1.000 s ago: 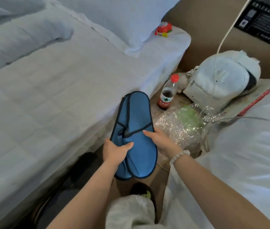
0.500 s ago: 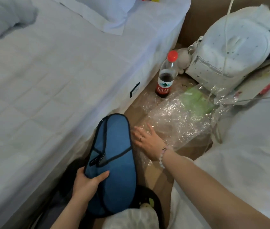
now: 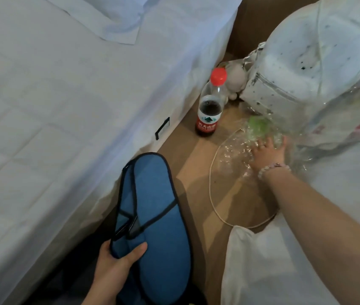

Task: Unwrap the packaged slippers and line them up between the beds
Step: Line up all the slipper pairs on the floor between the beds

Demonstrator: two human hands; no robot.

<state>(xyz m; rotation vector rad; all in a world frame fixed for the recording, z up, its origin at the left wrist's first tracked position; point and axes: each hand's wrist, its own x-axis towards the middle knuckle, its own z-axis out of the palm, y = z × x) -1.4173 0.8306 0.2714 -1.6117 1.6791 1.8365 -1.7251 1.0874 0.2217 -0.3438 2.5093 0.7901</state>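
Now your right hand has left the slippers and presses, fingers spread, on the clear wrapper, while your left hand grips the pair over the floor between the beds, so unwrapping looks done.

Head view, downward between beds

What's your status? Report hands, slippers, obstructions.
Left hand grips the blue slippers, unwrapped, not yet down. Right hand on clear wrapper. Bottle, cord, wrapper lie on floor.
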